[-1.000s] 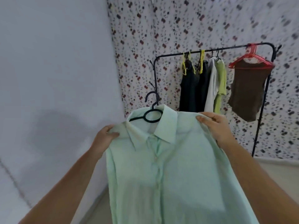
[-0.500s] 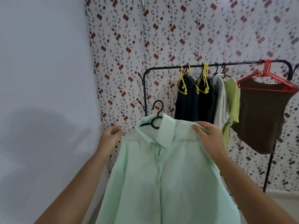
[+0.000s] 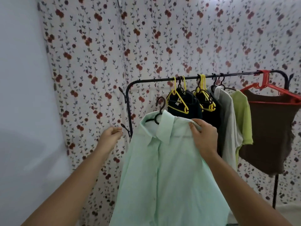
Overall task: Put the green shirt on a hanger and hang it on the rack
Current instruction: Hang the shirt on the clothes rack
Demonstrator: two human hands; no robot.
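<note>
Right arm stretched forward, right grip [image 3: 204,137] palm down, grasping green shirt [image 3: 171,173] at shoulder. Left arm extended, left grip [image 3: 110,136] released, fingers loosely curled, apart from shirt. Shirt on dark hanger [image 3: 157,119], long axis vertical, collar and hook up, below rack [image 3: 146,80] bar, not yet hung.

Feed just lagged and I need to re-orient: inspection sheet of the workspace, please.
Surface: nothing seen.
Job's things: green shirt on black hanger, hook not yet on rack rail; rail free at its left end.
Clutter: dark garments on yellow hangers, grey shirt, lime top, brown top on red hanger.
Hands: right hand grips the shirt's shoulder; left hand off it, loosely curled, empty.
Cables: nothing seen.
Surroundings: floral curtain, plain wall.
</note>
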